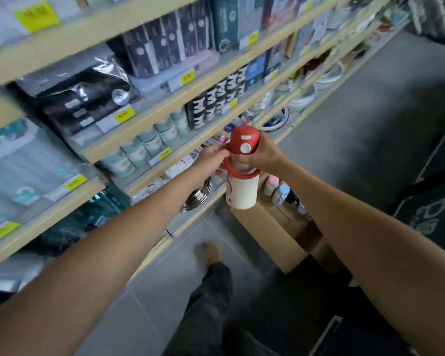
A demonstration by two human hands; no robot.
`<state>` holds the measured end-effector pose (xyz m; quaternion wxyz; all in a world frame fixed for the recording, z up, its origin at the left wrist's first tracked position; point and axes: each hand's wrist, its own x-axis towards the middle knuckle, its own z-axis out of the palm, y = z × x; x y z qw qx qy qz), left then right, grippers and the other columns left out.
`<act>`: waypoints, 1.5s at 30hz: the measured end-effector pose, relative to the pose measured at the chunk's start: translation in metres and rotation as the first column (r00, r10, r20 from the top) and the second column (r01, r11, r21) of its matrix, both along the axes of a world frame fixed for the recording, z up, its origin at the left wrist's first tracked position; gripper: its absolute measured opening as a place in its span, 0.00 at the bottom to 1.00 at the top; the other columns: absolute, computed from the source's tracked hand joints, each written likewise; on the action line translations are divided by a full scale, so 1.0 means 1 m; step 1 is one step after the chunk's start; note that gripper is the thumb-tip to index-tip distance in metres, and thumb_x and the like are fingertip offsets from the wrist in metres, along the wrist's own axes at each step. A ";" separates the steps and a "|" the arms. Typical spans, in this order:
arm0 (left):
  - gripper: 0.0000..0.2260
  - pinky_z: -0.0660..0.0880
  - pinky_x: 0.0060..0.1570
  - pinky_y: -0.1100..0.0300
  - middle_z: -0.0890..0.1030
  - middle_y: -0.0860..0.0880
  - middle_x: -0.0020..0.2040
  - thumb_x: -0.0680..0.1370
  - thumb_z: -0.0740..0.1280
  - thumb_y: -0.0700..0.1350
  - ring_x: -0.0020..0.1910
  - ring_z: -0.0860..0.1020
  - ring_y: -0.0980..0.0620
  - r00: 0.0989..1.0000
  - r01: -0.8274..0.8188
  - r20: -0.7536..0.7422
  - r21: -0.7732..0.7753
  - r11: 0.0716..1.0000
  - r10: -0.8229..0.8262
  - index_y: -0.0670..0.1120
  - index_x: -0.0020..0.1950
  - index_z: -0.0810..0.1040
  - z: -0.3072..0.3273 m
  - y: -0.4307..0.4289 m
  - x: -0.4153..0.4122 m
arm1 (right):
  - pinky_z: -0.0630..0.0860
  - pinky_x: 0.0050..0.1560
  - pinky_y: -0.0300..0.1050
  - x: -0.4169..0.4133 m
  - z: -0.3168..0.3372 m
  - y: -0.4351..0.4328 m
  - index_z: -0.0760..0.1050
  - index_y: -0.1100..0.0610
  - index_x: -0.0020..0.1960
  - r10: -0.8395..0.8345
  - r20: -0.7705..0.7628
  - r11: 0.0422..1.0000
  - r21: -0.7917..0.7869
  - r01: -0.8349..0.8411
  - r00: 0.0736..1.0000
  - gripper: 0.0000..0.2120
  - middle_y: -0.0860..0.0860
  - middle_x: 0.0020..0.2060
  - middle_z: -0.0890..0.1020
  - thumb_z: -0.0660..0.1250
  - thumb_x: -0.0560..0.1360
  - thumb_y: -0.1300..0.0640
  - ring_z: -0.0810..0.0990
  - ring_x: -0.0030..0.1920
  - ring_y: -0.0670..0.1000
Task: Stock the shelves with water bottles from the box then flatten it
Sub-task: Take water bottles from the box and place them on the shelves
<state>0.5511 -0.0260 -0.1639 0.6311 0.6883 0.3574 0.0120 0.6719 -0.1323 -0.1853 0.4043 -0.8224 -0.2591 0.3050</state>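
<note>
Two hands hold one water bottle [242, 188] up in the air, beside the shelves [149, 141] on the left. The left hand [211, 159] is nearer the shelves, and its fingers [220, 150] pinch the red strap [229, 167] by the red lid [244, 143]. The bottle stands upright, lid on top. The right hand [266, 153] curls round the back of the lid. I think the bottle must go left to reach a shelf. Down on the right, the brown box [270, 233] sits on the floor with more bottles [275, 188] inside. The yellow price tags [125, 114] and the bottle's red writing are too blurry to read
</note>
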 end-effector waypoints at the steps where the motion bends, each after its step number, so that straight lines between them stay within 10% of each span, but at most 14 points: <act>1: 0.05 0.73 0.41 0.60 0.77 0.50 0.38 0.79 0.60 0.42 0.37 0.76 0.53 0.998 -0.064 0.025 -0.016 0.998 0.065 0.50 0.46 0.74 0.011 0.007 -0.020 | 0.79 0.55 0.50 -0.014 0.011 0.012 0.67 0.52 0.66 0.044 -0.002 0.999 0.017 -0.044 0.999 0.49 0.49 0.55 0.80 0.79 0.51 0.35 0.80 0.54 0.50; 4: 0.06 0.72 0.41 0.60 0.77 0.51 0.38 0.80 0.59 0.44 0.37 0.76 0.54 0.968 -0.237 0.086 -0.014 0.971 0.237 0.49 0.47 0.74 0.043 0.028 -0.085 | 0.80 0.52 0.47 -0.066 0.056 0.049 0.71 0.53 0.63 0.161 0.024 0.983 0.083 -0.162 0.987 0.48 0.48 0.51 0.82 0.80 0.48 0.34 0.81 0.51 0.48; 8: 0.07 0.72 0.51 0.57 0.78 0.51 0.41 0.76 0.61 0.39 0.42 0.76 0.53 0.947 -0.317 0.056 -0.002 0.948 0.317 0.49 0.47 0.76 0.072 0.058 -0.168 | 0.79 0.49 0.36 -0.135 0.106 0.088 0.76 0.53 0.53 0.356 0.051 0.925 0.123 -0.360 0.933 0.20 0.46 0.44 0.83 0.79 0.65 0.55 0.81 0.45 0.40; 19: 0.19 0.71 0.48 0.60 0.81 0.56 0.40 0.76 0.68 0.43 0.39 0.78 0.60 0.890 -0.307 0.368 0.049 0.951 0.268 0.54 0.65 0.68 0.199 0.106 -0.474 | 0.73 0.36 0.27 -0.418 0.264 0.196 0.77 0.56 0.59 0.624 0.130 0.688 0.376 -0.620 0.771 0.17 0.49 0.50 0.82 0.72 0.72 0.55 0.79 0.43 0.42; 21: 0.25 0.74 0.58 0.54 0.82 0.54 0.53 0.72 0.72 0.52 0.53 0.79 0.57 0.867 -0.380 0.387 0.103 0.919 0.315 0.55 0.66 0.67 0.217 0.108 -0.529 | 0.75 0.38 0.30 -0.477 0.284 0.205 0.77 0.55 0.54 0.668 0.105 0.631 0.446 -0.635 0.737 0.12 0.48 0.47 0.83 0.73 0.72 0.56 0.80 0.40 0.40; 24: 0.27 0.74 0.58 0.57 0.77 0.53 0.61 0.72 0.72 0.52 0.60 0.76 0.55 0.812 -0.534 0.428 0.271 0.801 0.397 0.53 0.67 0.65 0.253 0.100 -0.603 | 0.77 0.41 0.36 -0.560 0.319 0.216 0.78 0.52 0.51 0.738 0.117 0.515 0.539 -0.667 0.665 0.12 0.45 0.43 0.84 0.73 0.69 0.55 0.83 0.40 0.41; 38: 0.08 0.71 0.34 0.78 0.77 0.58 0.44 0.78 0.65 0.42 0.37 0.77 0.70 0.523 -0.853 0.730 0.441 0.281 0.440 0.52 0.54 0.69 0.423 0.112 -0.823 | 0.76 0.57 0.46 -0.821 0.504 0.248 0.74 0.57 0.62 0.761 0.390 0.151 0.671 -0.726 0.519 0.23 0.55 0.55 0.81 0.73 0.70 0.51 0.81 0.52 0.52; 45: 0.27 0.74 0.44 0.68 0.79 0.46 0.57 0.72 0.71 0.48 0.51 0.79 0.55 0.448 -0.889 0.808 0.448 0.094 0.383 0.41 0.66 0.65 0.489 0.139 -0.890 | 0.73 0.47 0.40 -0.884 0.553 0.252 0.74 0.50 0.59 0.742 0.458 0.073 0.671 -0.738 0.489 0.20 0.48 0.52 0.80 0.67 0.68 0.45 0.79 0.50 0.46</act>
